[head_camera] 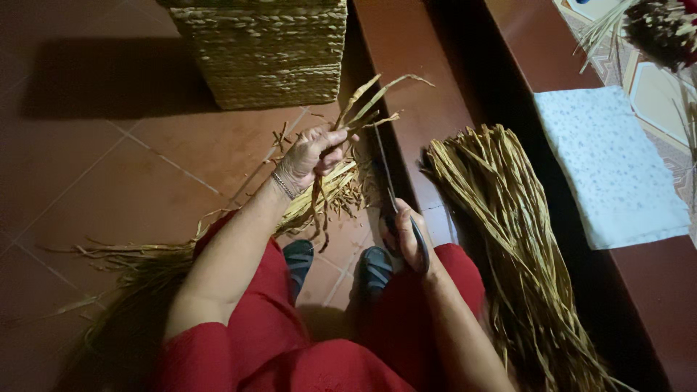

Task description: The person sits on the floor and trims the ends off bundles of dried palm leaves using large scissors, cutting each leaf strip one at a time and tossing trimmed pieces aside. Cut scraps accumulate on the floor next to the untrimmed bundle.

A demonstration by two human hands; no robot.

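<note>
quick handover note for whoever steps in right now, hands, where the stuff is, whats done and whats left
Left hand: closed on a small bunch of dried straw strands, held up over the floor.
Right hand: gripping scissors, blades pointing up toward the strands but not yet on them.
Around: trimmed scraps lie on the floor tiles below the left hand; a big bundle of long straw rests on the step to the right; a woven basket stands ahead.
Done: some scraps already cut.
Left: the held bunch looks uncut; the big bundle seems untouched.
</note>
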